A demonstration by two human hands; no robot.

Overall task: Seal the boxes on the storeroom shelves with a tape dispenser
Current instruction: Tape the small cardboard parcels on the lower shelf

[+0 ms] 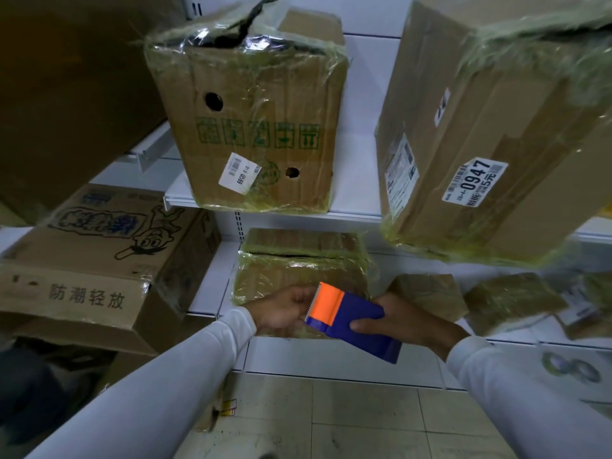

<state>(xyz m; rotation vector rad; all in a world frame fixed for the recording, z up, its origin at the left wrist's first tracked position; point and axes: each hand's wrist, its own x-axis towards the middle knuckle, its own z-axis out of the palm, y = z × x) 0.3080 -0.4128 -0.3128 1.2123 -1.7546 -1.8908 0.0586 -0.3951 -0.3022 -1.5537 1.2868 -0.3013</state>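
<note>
The right hand [402, 321] grips the blue plastic body of a blue tape dispenser with an orange serrated head [347, 318], fingers curled under its lower edge. The left hand [284, 309] pinches at the toothed orange end, fingertips at the blade. Both arms wear smooth white sleeves [165, 376].

Just behind the dispenser, on the lower white metal shelf [331, 356], sits a small brown cardboard box wrapped in crinkled yellowish clear tape [298, 260]. To its right lie further taped cardboard parcels [510, 303], blurred.

On the upper shelf stands a dented carton with two round holes, green printed characters and a white barcode sticker [255, 127], its top covered in glossy film. Right of it, a tall carton bears a white label reading "0947" and "5元" [490, 127]. At left, a battered carton with a cartoon figure reads "防潮轻放" [99, 260]. Beige floor tiles [364, 422] lie below.
</note>
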